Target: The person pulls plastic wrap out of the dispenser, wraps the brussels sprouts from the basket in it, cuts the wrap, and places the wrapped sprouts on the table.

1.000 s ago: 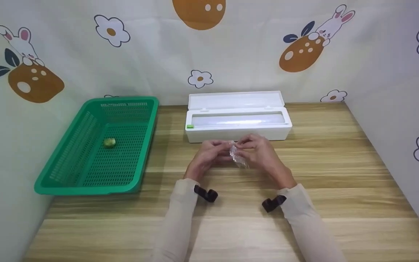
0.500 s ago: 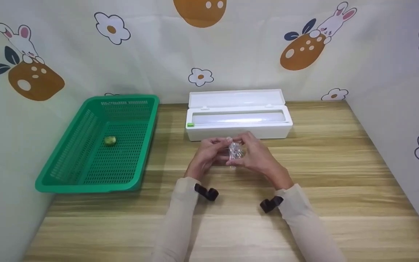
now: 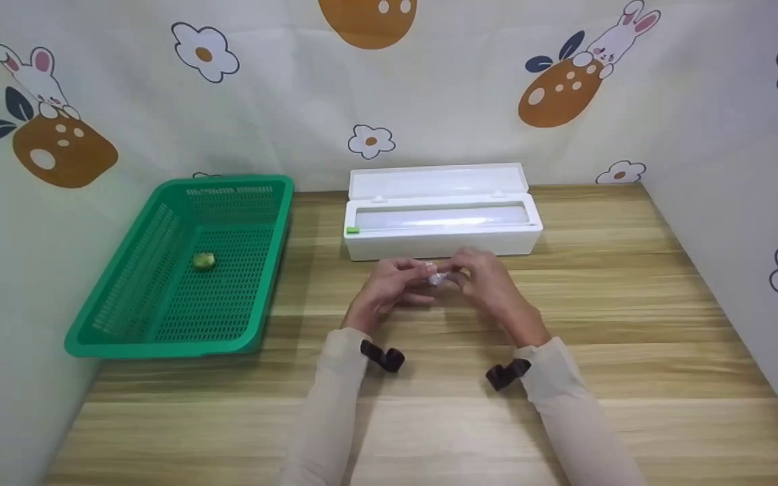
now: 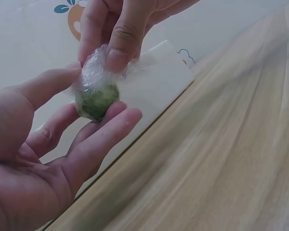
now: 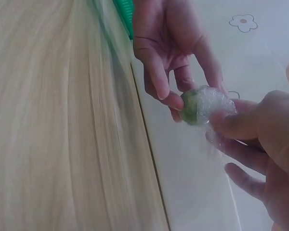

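A small round green vegetable (image 4: pixel 97 102), its kind unclear, is partly covered by crumpled cling film (image 4: pixel 93 71). My left hand (image 3: pixel 389 287) holds it between the thumb and the fingertips, with the palm turned toward it. My right hand (image 3: pixel 494 287) pinches the gathered film between thumb and forefinger, close against the vegetable. In the right wrist view the green side (image 5: pixel 188 109) faces the left fingers, and the film bunches at the right thumb. The head view shows only a bit of shiny film between the two hands; the vegetable is mostly hidden there.
A white cling film dispenser (image 3: pixel 443 244) stands just beyond the hands, its lid (image 3: pixel 437 181) raised and the roll showing. To the left is a green plastic basket (image 3: pixel 269 297) holding one small green ball (image 3: pixel 204 261). A patterned cloth (image 3: pixel 456 88) hangs behind the wooden table (image 3: pixel 632 304).
The right fingers have shifted over the film, spreading against it half a second ago and pinching it now. Loose film that hung between the hands is gathered smaller. The left hand has barely moved.
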`<state>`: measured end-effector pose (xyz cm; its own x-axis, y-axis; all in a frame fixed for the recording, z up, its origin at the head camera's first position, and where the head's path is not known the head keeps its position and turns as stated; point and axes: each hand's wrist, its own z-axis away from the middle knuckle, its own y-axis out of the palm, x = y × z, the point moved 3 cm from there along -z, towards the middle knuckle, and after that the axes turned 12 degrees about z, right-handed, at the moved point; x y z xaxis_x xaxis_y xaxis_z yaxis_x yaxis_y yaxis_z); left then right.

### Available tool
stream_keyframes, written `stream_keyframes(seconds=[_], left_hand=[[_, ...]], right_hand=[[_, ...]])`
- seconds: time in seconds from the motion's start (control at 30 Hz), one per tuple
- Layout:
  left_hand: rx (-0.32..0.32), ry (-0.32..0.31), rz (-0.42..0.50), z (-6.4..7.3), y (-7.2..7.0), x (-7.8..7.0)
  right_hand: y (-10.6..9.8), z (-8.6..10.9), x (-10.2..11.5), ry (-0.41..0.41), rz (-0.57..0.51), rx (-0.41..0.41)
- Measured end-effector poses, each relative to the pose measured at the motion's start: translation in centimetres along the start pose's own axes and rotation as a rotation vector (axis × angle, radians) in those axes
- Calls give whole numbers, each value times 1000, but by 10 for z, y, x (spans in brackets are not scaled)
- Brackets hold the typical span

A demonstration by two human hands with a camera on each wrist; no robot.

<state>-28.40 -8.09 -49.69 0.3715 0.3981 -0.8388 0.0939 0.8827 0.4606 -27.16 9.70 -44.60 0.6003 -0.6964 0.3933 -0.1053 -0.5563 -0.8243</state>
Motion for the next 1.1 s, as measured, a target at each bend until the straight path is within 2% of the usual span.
stream_keyframes(seconds=[0.1, 0.17, 0.3, 0.4, 0.53, 0.63, 0.77, 0.87, 1.0, 1.1], left_hand=[[42, -7, -15, 1, 0, 0], [53, -8, -9, 2, 0, -1], [27, 3, 8, 2, 0, -1], [-13, 22, 1, 1, -1, -2], [-48, 37, -7, -1, -2, -2], [-57, 35, -1, -1, -3, -2], [-55, 24, 21, 1, -4, -1], [-24, 9, 40, 2, -4, -1], [27, -10, 60, 4, -2, -2], [38, -22, 63, 4, -2, -2]], right_hand=[[-1, 0, -4, 53, -36, -11], [-2, 0, -7, 122, -32, -28], [-2, 0, -13, 298, 23, -40], [0, 0, -13, 373, -21, 20], [3, -1, -9, 345, -122, 94], [3, 0, -6, 306, -176, 127], [5, 1, -5, 302, -223, 194], [7, 0, -5, 329, -201, 189], [8, -1, -4, 373, -173, 133], [7, -2, -3, 379, -178, 112]])
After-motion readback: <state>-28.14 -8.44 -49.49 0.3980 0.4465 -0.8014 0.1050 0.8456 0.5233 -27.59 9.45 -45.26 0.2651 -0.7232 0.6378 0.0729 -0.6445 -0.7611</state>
